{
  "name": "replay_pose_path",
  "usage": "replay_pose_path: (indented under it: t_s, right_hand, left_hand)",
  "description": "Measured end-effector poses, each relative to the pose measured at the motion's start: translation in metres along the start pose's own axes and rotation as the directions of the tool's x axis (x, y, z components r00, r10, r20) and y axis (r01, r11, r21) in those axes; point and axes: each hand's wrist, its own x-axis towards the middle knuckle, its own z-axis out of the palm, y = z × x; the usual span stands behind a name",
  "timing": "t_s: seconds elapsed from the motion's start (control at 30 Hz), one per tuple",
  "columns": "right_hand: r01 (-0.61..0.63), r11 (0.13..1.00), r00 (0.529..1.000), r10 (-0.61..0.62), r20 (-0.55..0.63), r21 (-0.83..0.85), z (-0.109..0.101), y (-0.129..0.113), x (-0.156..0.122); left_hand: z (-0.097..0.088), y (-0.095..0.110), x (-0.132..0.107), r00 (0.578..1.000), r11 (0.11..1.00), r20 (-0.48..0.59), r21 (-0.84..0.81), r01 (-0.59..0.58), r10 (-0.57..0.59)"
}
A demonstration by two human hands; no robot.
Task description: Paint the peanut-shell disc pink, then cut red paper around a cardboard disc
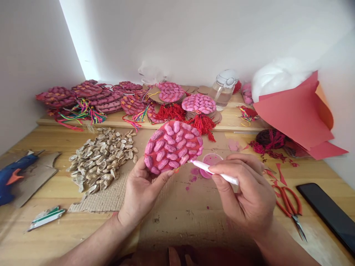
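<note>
Bare cardboard [177, 218] at the lower middle of the frame leaves a lane between the left hand [144, 195] and the right hand [246, 192]; the held disc [174, 147] and white pen [222, 173] bar its upper end. Left of centre, a shell heap [104, 159] obstructs low passage. At lower right, a wooden strip separates the orange-handled tool [290, 207] from the phone [330, 214]. Stacked discs [199, 103] and a bottle [224, 90] wall off the upper middle.

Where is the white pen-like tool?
In the head view, right of centre, the tool is in the right hand, tip by the lower right of the pink disc.
</note>
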Motion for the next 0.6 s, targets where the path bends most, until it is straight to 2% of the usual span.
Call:
replay_pose_path:
  t_s: [0.13,0.3,0.47,0.6]
  right_hand:
    - [-0.026,0.999,0.999,0.025,-0.038,-0.029,-0.0001,0.0007,0.0005]
    - [-0.008,1.0,1.0,0.008,-0.007,-0.007,-0.0003,0.0009,0.0007]
    - [-0.024,0.999,0.999,0.023,-0.042,-0.034,-0.0003,0.0008,0.0004]
    - [-0.003,1.0,1.0,0.003,-0.007,-0.002,-0.0014,0.0006,0.0006]
  left_hand:
    - [-0.0004,-0.0012,0.0001,1.0,1.0,-0.004,-0.02,-0.007,0.006]
    - [0.0,-0.0008,-0.0006,1.0,1.0,0.002,0.002,-0.012,0.012]
    - [0.001,0.0008,-0.0008,1.0,1.0,-0.022,-0.022,-0.004,0.004]
    - [0.0006,0.0013,-0.0002,1.0,1.0,-0.013,-0.014,-0.002,0.001]
